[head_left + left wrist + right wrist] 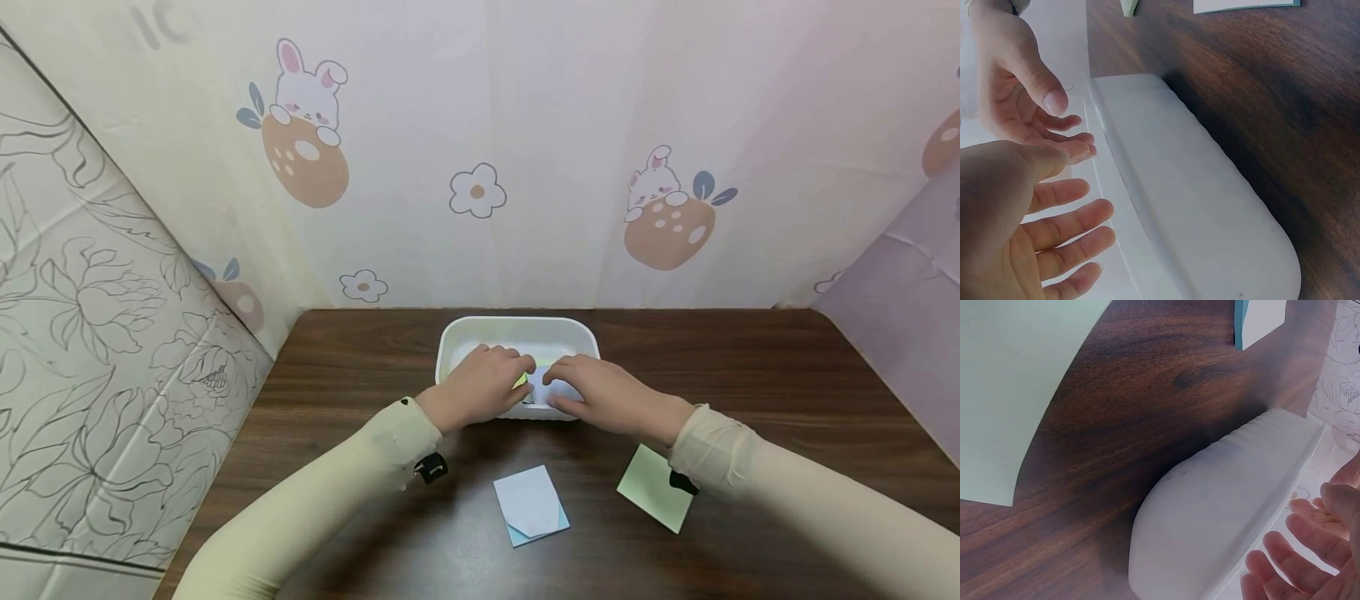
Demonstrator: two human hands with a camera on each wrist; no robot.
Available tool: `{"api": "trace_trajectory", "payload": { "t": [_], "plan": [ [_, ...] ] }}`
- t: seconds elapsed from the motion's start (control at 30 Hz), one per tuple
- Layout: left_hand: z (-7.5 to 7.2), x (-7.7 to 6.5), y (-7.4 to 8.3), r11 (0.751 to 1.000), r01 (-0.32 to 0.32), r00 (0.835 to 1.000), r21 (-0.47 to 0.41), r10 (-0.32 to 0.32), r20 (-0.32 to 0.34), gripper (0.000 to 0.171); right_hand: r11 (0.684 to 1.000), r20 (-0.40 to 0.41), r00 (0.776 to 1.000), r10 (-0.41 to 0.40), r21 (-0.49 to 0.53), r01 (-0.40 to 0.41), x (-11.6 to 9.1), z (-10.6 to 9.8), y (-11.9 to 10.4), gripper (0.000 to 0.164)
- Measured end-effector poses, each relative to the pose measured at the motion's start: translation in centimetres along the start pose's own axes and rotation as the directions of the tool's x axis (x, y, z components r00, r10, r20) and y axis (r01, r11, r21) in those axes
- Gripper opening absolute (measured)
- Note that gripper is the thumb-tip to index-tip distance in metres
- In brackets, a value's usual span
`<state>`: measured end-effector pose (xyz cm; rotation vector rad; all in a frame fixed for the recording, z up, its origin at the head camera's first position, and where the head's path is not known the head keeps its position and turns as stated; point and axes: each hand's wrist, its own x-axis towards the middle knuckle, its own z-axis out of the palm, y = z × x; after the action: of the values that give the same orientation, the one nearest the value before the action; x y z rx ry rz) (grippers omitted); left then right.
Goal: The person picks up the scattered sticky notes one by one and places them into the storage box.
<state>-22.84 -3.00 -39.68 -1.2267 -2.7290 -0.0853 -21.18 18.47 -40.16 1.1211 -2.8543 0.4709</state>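
A white plastic basin stands near the table's back edge, with a bright yellow-green piece and a pale sheet inside, partly hidden by the fingers. Over its left half reaches my left hand, fingers loosely bent and nothing held in the left wrist view. My right hand comes over the basin's right front rim, its fingers slightly curved and apart. Both hands' fingertips point toward each other above the basin, a small gap between them in the head view. The right wrist view shows the basin's outer wall beside the fingers.
On the dark wooden table, a white sheet with a folded corner lies on a light-blue one in front of the basin. A pale green sheet lies under the right forearm. A patterned curtain hangs behind.
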Motion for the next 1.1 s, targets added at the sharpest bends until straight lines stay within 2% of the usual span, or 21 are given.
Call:
{"api": "trace_trajectory", "payload": {
  "t": [0.1, 0.47, 0.9, 1.1],
  "plan": [
    [-0.1, 0.0, 0.3, 1.0, -0.006, 1.0, 0.004, 0.006, 0.001, 0.027, 1.0, -0.004, 1.0, -0.003, 0.002, 0.003, -0.3, -0.1, 0.0, 0.029],
    [-0.7, 0.1, 1.6, 1.0, -0.001, 0.997, -0.022, 0.002, 0.071, 0.032, 1.0, -0.004, 1.0, 0.009, -0.026, -0.009, -1.3, -0.8, 0.0, 0.029],
    [-0.9, 0.0, 2.8, 0.999, -0.052, 0.998, -0.013, 0.053, 0.036, 0.03, 0.998, -0.012, 0.999, 0.047, -0.05, -0.047, -2.9, -1.2, 0.5, 0.031],
    [-1.2, 0.0, 3.7, 0.998, -0.066, 0.997, -0.014, 0.066, 0.045, 0.03, 0.996, -0.032, 0.997, 0.075, -0.044, -0.076, -3.9, -1.3, 0.6, 0.036]
  ]
}}
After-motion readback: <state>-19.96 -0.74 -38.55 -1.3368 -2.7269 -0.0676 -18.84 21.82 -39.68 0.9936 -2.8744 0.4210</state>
